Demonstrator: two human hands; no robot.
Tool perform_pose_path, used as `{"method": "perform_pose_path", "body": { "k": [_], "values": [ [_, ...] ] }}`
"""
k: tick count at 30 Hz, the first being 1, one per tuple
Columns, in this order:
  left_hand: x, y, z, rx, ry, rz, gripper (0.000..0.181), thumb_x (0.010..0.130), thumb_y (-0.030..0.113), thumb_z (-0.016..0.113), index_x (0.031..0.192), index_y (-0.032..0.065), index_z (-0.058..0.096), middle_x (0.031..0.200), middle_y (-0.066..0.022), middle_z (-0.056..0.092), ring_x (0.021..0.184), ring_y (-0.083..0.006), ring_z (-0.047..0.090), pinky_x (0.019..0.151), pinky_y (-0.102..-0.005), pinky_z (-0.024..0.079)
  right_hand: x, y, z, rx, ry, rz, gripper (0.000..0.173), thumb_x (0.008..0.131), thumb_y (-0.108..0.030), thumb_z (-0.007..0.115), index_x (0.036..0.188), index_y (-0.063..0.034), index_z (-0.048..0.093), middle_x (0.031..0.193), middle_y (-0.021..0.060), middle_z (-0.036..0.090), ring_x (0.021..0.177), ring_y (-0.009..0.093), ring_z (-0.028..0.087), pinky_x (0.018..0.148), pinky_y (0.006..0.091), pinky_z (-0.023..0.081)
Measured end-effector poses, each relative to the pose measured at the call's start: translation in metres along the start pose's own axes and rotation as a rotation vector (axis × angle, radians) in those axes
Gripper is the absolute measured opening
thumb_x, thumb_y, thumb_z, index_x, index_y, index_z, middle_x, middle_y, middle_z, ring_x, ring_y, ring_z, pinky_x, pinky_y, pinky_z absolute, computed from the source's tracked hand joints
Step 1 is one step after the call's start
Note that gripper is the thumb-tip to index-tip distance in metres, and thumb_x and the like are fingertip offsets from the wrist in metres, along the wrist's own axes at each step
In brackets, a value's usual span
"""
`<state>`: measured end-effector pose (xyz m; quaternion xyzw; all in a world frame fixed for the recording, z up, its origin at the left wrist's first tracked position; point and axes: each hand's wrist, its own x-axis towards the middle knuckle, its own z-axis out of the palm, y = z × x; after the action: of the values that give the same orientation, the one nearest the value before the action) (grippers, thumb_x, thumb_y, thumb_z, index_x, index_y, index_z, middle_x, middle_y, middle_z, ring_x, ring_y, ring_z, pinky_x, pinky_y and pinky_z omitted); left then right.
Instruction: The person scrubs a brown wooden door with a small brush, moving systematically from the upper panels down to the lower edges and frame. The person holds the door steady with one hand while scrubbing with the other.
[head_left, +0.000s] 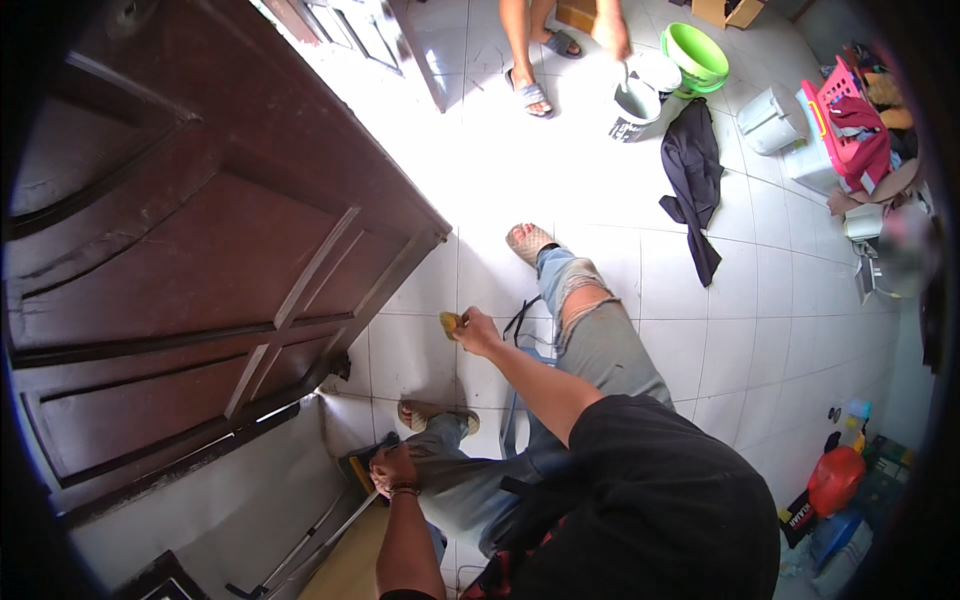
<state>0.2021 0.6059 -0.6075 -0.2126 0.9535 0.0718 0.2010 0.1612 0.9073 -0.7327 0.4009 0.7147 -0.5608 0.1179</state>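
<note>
My right hand (478, 331) pinches a small yellow-brown sponge or brush (451, 325) above the white tiles, between my sandalled feet. My left hand (393, 466) is closed beside my left knee. A thin metal rod (352, 517) runs up to it from the lower left, but whether the fingers grip it is hidden. Left of both hands stands a dark brown panelled wooden door (202, 240), its edge apart from the sponge or brush. A blue-grey metal frame (510, 416) shows between my legs, with a black strap (520, 319) near my right knee.
Another person's hand (611, 36) is over a paint bucket (636, 105) at the top. A green basin (696, 56), a dark cloth (694, 169), a grey bin (771, 120) and a pink laundry basket (832, 112) stand or lie to the right. A red bag (836, 480) sits lower right.
</note>
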Motion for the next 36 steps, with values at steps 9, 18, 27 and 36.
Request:
{"method": "perform_pose_path", "body": {
  "k": [9, 18, 27, 36],
  "values": [
    [-0.029, -0.008, -0.008, -0.056, 0.061, 0.088, 0.051, 0.069, 0.051, 0.076, 0.104, 0.0139, 0.072, 0.118, -0.0122, 0.063, 0.115, -0.0320, 0.057, 0.097, -0.0443, 0.045, -0.048, 0.003, -0.054, 0.252, 0.022, 0.106, 0.044, 0.079, -0.028, 0.070, 0.109, 0.0026, 0.057, 0.101, 0.0229, 0.067, 0.089, 0.032, 0.067, 0.080, 0.0400, 0.053],
    [-0.067, -0.023, 0.015, 0.097, 0.239, 0.543, 0.055, 0.073, 0.051, 0.071, 0.117, 0.0176, 0.066, 0.141, -0.0136, 0.046, 0.134, -0.0362, 0.037, 0.103, -0.0617, 0.032, -0.088, 0.000, -0.101, 0.341, 0.010, 0.000, 0.039, 0.076, -0.017, 0.070, 0.105, 0.0065, 0.058, 0.084, 0.0181, 0.069, 0.061, 0.023, 0.069, 0.055, 0.0333, 0.057],
    [-0.132, -0.036, 0.019, 0.265, 0.025, 0.949, 0.047, 0.082, 0.047, 0.062, 0.119, 0.0193, 0.064, 0.136, -0.0092, 0.054, 0.134, -0.0300, 0.042, 0.109, -0.0612, 0.025, -0.119, 0.008, -0.105, -0.009, 0.018, -0.110, 0.048, 0.086, -0.038, 0.063, 0.107, 0.0050, 0.058, 0.088, 0.0208, 0.069, 0.062, 0.027, 0.070, 0.061, 0.0369, 0.056],
    [-0.221, -0.054, -0.019, -0.365, 0.484, 0.919, 0.036, 0.076, 0.031, 0.072, 0.103, 0.0082, 0.065, 0.110, -0.0133, 0.061, 0.109, -0.0348, 0.054, 0.093, -0.0488, 0.040, -0.123, 0.008, -0.110, -0.026, -0.038, -0.165, 0.045, 0.094, -0.036, 0.052, 0.105, 0.0066, 0.056, 0.084, 0.0227, 0.069, 0.057, 0.027, 0.069, 0.064, 0.0384, 0.056]
  ]
}}
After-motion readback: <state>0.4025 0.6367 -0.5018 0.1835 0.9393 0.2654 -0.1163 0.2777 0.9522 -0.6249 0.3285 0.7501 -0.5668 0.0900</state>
